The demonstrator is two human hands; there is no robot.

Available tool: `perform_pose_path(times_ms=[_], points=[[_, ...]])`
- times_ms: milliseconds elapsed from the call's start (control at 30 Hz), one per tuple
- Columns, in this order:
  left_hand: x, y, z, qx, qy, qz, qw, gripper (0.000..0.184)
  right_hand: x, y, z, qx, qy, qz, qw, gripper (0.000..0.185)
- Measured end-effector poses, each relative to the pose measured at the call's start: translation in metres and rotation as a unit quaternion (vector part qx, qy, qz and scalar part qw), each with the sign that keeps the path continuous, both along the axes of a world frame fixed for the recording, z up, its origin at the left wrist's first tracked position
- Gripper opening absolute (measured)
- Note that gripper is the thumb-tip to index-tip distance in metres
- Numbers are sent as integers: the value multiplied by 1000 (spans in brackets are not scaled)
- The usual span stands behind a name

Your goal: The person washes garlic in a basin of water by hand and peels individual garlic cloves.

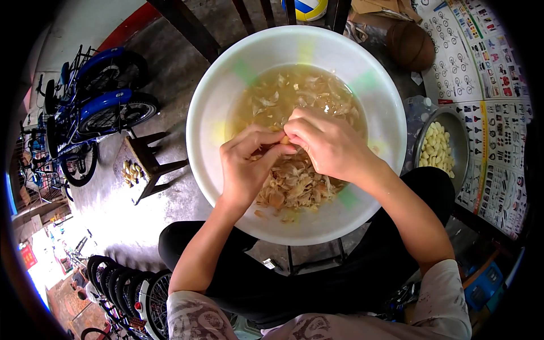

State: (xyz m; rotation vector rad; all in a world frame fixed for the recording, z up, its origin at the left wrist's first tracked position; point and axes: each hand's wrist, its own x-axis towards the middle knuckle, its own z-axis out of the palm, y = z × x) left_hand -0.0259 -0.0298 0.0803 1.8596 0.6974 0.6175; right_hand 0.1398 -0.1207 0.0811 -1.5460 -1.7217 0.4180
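Note:
Over the middle of a large white basin [212,85], my left hand [249,161] and my right hand [326,139] meet at the fingertips. Between them they pinch a small yellowish garlic clove [285,140], mostly covered by the fingers. Cloudy yellowish water [306,79] with floating skins fills the far part of the basin. A heap of wet brownish peels [297,184] lies below my hands. To the right, a metal bowl [463,141] holds several peeled pale cloves [436,148].
Several cloves [131,172] lie on a small wooden stool [144,161] at the left. Bicycles [107,107] stand beyond it. A brown basketball [410,45], a plastic bottle [418,107] and a printed sheet [487,107] are at the right. Dark wooden bars [243,17] rise behind the basin.

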Motion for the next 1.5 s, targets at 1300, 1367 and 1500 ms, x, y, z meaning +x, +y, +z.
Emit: perform_pose_path(times_ms=[1300,1367,1500], points=[[2,-14,4,-102,34,55,993,23,-14,-8,-8,-46,318,-79,944,8],[1,-14,1,-101,20,51,993,22,-15,-9,-10,-40,307,-81,947,9],[2,-12,2,-81,13,47,995,23,-11,-9,-7,-21,215,-85,973,8]])
